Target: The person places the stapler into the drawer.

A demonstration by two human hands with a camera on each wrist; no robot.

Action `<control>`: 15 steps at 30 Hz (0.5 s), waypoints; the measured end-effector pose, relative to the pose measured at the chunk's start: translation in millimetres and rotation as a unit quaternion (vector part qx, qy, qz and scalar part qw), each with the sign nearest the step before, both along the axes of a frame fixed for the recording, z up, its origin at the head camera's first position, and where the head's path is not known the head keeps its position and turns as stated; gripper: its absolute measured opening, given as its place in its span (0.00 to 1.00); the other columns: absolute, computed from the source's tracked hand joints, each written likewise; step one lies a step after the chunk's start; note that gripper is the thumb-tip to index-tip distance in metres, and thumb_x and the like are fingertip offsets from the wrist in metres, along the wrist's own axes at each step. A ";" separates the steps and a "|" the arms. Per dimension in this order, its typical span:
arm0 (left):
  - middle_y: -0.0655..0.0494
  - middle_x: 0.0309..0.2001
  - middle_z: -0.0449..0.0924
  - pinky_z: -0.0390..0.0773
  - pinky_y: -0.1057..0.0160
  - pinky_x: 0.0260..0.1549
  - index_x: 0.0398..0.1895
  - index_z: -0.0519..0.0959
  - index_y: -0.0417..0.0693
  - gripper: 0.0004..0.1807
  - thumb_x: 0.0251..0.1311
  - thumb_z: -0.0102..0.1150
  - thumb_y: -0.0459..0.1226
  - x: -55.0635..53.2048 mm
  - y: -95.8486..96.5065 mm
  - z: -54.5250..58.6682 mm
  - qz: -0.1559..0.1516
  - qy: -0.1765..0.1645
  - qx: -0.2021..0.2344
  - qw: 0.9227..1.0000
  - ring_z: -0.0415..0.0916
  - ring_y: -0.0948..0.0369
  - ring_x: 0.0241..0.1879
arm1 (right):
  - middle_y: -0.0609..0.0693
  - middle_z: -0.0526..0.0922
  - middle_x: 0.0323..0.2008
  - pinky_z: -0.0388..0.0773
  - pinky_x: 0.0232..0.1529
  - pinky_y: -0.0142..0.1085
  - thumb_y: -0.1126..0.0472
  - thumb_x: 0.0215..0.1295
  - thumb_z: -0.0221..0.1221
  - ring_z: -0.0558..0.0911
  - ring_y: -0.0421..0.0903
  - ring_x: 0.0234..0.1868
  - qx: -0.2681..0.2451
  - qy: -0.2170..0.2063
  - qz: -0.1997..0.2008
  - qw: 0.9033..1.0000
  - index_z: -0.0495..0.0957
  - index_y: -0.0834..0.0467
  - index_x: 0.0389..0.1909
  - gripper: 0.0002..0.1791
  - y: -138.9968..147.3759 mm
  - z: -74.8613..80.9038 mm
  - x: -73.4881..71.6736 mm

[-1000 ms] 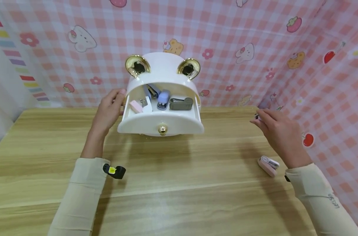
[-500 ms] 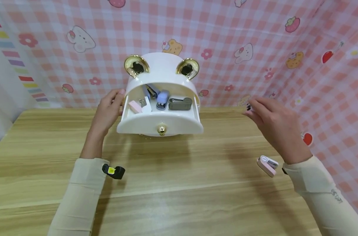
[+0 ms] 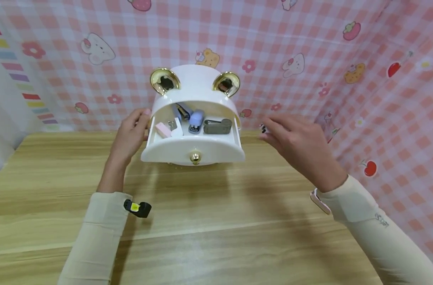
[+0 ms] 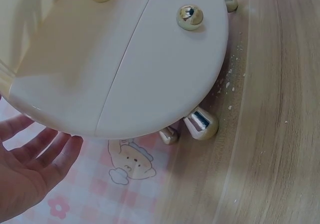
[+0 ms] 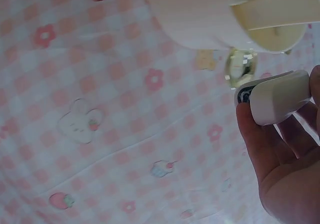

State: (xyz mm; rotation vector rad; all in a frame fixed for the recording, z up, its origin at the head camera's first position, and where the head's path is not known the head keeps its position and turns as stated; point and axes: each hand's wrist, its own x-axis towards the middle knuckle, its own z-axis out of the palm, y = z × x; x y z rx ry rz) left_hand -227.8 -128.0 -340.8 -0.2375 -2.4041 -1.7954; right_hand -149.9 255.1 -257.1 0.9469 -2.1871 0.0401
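Observation:
My left hand touches the left side of a white frog-shaped drawer box, fingers fairly straight along its edge in the left wrist view. The box's upper drawer is pulled out. Inside lie a grey-green stapler, a lilac stapler, a bluish one and a pink-and-white piece. To the right of the box, my right hand pinches a small pale stapler above the table. Its dark metal end shows between the fingers.
A pink stapler lies on the wooden table, partly hidden by my right sleeve. Checked pink cloth hangs close behind the box and along the right side. The box stands on gold feet.
My right hand has moved left toward the box with the pale stapler. Its sleeve now covers part of the pink stapler on the table. The left hand stays on the box.

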 end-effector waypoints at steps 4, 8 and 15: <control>0.43 0.54 0.74 0.84 0.66 0.42 0.67 0.72 0.41 0.33 0.77 0.40 0.58 0.5 0.3 -1.0 0.001 -0.002 0.003 1.000 0.73 0.57 0.49 | 0.56 0.85 0.47 0.85 0.43 0.49 0.54 0.68 0.67 0.85 0.55 0.43 0.008 -0.004 0.025 1.000 0.82 0.61 0.56 0.21 -24.1 4.2 -4.1; 0.43 0.55 0.73 0.84 0.62 0.46 0.67 0.72 0.41 0.34 0.76 0.40 0.59 1.1 2.0 0.1 -0.001 -0.005 0.002 1.000 0.73 0.56 0.50 | 0.56 0.85 0.47 0.85 0.43 0.46 0.51 0.67 0.67 0.85 0.53 0.44 -0.001 -0.012 0.048 0.999 0.82 0.61 0.55 0.22 -43.9 5.1 -7.8; 0.42 0.55 0.74 0.84 0.61 0.46 0.68 0.72 0.42 0.34 0.76 0.39 0.59 1.5 2.5 0.5 0.003 -0.003 -0.003 1.000 0.72 0.55 0.51 | 0.54 0.86 0.45 0.85 0.43 0.45 0.51 0.68 0.67 0.85 0.52 0.43 -0.025 -0.029 0.083 0.996 0.83 0.61 0.49 0.19 -69.1 4.1 -20.0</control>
